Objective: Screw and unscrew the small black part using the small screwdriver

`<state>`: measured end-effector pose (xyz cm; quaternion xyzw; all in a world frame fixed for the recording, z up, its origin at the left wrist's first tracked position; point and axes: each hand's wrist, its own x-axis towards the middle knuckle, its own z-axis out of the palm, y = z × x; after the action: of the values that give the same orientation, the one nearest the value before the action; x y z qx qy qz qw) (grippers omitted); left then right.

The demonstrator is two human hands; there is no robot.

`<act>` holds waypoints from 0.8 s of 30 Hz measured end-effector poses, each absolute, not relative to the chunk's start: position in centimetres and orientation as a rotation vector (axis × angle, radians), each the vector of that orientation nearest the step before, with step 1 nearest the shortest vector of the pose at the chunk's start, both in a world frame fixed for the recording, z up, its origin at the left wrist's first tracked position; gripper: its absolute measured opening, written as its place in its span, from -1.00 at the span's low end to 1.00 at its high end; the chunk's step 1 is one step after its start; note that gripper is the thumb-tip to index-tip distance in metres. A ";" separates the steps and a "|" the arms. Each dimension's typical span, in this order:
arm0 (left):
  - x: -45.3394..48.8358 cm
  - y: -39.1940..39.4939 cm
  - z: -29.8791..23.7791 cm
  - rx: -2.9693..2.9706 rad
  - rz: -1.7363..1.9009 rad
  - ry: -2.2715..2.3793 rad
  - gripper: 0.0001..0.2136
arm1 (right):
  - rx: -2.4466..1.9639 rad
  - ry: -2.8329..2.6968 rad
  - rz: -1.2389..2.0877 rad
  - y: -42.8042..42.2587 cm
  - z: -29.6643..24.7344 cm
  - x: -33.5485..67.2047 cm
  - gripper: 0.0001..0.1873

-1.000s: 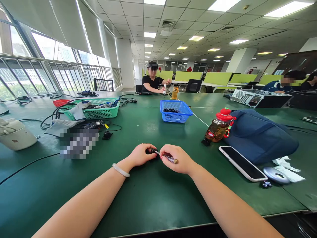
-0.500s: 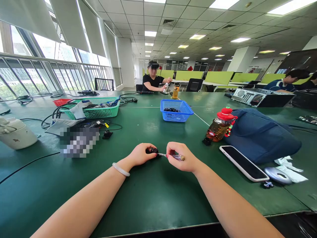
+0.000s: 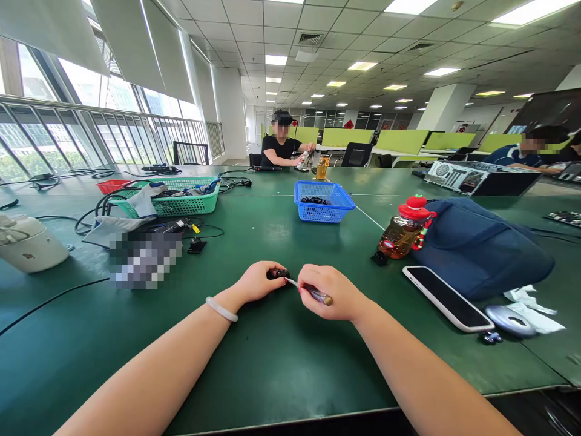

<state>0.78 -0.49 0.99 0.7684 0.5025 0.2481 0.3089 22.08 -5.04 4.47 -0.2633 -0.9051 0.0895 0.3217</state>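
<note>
At the far left edge of the green table (image 3: 272,375) we see a white kettle-like appliance (image 3: 29,245), and beyond it, toward the far left corner, a green basket (image 3: 181,203) heaped with cables and cloth, with a red tray (image 3: 111,186) behind it. Near the middle of the table's near edge, our left hand (image 3: 258,281) rests on the surface, a pale bangle (image 3: 221,310) on its wrist, fingers curled tight around a small black part (image 3: 278,274). Touching that part is the tip of a slim screwdriver (image 3: 313,293), which our right hand (image 3: 331,292) pinches between closed thumb and fingers, its brown butt end poking out on the right. Farther back, at the table's centre, stands a blue basket (image 3: 323,203). Toward the right edge lie a tea bottle with a red lid (image 3: 403,233), a blue bag (image 3: 481,251), and a phone (image 3: 442,298) face up just beside it. A person (image 3: 284,145) sits at the far edge.
</note>
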 end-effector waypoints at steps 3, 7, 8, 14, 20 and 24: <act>0.8 -0.4 0.9 2.009 0.668 1.337 -0.65 | -0.683 -2.469 0.025 -5.3 4.4 21.6 -0.89; 0.7 -0.2 0.7 1.986 0.678 1.344 -0.64 | -0.732 -2.542 -0.132 -5.2 4.1 21.3 -0.88; 0.7 -0.3 0.7 1.989 0.674 1.336 -0.65 | -0.752 -2.563 -0.150 -5.1 4.0 21.3 -0.88; 0.8 -0.6 1.0 2.023 0.639 1.255 -0.67 | -0.794 -2.511 0.054 -4.3 3.9 22.3 -0.90; 0.7 -0.6 1.1 2.042 0.592 1.284 -0.65 | -0.802 -2.098 0.416 -3.6 3.9 23.1 -0.53; 0.8 -0.5 1.1 2.052 0.587 1.302 -0.65 | -0.809 -2.056 0.483 -3.4 3.7 22.9 -0.42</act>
<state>0.77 -0.50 1.13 0.7789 0.4943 0.2229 0.3152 22.89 -3.42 3.68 -0.3238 -0.8225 0.1931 0.4259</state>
